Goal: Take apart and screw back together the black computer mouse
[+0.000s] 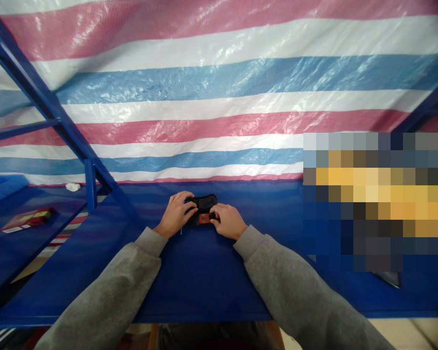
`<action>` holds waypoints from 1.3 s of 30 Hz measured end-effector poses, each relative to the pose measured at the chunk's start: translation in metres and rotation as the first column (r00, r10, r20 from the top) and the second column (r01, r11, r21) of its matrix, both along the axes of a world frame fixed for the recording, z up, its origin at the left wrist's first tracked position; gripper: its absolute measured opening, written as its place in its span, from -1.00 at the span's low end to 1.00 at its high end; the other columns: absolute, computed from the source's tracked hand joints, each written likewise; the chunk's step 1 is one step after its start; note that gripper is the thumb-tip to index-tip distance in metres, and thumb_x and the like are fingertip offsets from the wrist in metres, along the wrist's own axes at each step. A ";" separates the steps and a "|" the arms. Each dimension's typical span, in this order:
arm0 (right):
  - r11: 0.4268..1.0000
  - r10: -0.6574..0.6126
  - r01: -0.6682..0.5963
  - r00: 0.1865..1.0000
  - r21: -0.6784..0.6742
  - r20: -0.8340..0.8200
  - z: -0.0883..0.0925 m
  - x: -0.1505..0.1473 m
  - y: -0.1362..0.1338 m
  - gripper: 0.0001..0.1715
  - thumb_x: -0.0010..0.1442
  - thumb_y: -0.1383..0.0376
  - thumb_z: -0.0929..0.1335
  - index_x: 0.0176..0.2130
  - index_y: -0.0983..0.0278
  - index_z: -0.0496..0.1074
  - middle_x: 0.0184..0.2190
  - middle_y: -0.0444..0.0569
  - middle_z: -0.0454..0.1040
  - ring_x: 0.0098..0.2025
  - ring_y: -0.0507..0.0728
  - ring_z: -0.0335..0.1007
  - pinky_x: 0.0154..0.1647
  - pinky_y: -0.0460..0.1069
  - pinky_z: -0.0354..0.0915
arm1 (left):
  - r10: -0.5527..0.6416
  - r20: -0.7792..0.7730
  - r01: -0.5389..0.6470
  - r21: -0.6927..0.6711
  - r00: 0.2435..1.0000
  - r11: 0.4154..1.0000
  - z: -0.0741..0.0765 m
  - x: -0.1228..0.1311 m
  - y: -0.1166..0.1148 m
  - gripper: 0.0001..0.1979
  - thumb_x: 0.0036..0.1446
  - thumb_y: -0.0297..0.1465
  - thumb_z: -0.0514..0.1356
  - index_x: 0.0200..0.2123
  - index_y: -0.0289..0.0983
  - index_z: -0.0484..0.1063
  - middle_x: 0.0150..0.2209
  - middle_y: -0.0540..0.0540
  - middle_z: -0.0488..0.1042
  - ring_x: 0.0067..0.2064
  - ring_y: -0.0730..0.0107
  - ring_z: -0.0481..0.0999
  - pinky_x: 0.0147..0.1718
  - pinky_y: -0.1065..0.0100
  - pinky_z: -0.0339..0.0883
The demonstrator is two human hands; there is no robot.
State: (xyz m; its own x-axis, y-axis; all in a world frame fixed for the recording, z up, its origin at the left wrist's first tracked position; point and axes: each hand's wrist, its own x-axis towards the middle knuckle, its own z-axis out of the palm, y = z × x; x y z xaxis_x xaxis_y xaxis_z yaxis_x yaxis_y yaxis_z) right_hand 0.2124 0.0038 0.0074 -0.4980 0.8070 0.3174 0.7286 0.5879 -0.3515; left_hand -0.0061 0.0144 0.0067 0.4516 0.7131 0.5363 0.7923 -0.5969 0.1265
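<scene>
A small black case (206, 201) lies opened on the blue table in front of me, its lid raised at the back. Inside its near half sits a flat orange-red piece (204, 218) with dark marks too small to read. My left hand (178, 212) is closed on the case's left side, thumb and fingers bent over the edge. At the right end of the orange-red piece, my right hand (227, 219) pinches a small black part (213, 216). The fingers cover most of that part, so its kind is unclear.
The blue table (204, 277) spans the front. A red box (27, 219), a white crumpled scrap (73, 186) and a blue tray (3, 189) lie on the left table. Blue metal posts (90, 187) rise there. Striped sheeting (190, 121) hangs behind. Pixelation hides the right side.
</scene>
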 end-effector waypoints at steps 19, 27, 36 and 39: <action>1.000 0.011 -0.012 0.999 -0.018 -0.035 0.000 -0.001 0.000 -0.86 0.05 0.39 0.39 -0.29 0.27 0.43 -0.41 -0.10 0.39 -0.40 0.05 0.28 -0.35 -0.06 0.14 | 0.001 0.085 -0.009 0.095 0.996 0.995 0.008 0.003 -0.003 -0.86 0.21 -0.36 0.10 -0.28 -0.23 0.45 -0.08 -0.13 0.44 0.02 0.21 0.36 -0.01 0.15 0.19; 1.000 0.007 -0.008 0.999 -0.019 -0.048 0.000 -0.002 0.001 -0.86 0.05 0.40 0.41 -0.29 0.28 0.43 -0.41 -0.10 0.40 -0.38 0.06 0.30 -0.32 -0.06 0.16 | 0.018 0.122 -0.032 0.112 0.992 0.993 0.010 0.002 -0.004 -0.86 0.22 -0.35 0.10 -0.27 -0.22 0.44 -0.10 -0.13 0.46 -0.01 0.22 0.38 -0.04 0.16 0.19; 1.000 -0.005 0.006 0.994 0.009 -0.109 -0.003 -0.002 0.000 -0.89 0.06 0.37 0.40 -0.31 0.28 0.45 -0.43 -0.08 0.41 -0.41 0.06 0.30 -0.34 -0.05 0.20 | 0.024 0.184 -0.049 0.129 0.983 0.990 0.010 -0.001 -0.003 -0.87 0.23 -0.35 0.09 -0.26 -0.23 0.41 -0.13 -0.11 0.47 -0.03 0.27 0.39 -0.05 0.20 0.18; 0.999 0.000 0.009 0.982 0.046 -0.191 -0.005 -0.002 0.000 -0.86 0.11 0.32 0.37 -0.25 0.28 0.46 -0.42 -0.07 0.42 -0.38 0.09 0.33 -0.30 -0.03 0.25 | 0.031 0.208 -0.056 0.115 0.978 0.992 0.011 -0.002 -0.003 -0.86 0.25 -0.35 0.06 -0.23 -0.23 0.40 -0.13 -0.11 0.48 -0.04 0.28 0.40 -0.05 0.20 0.18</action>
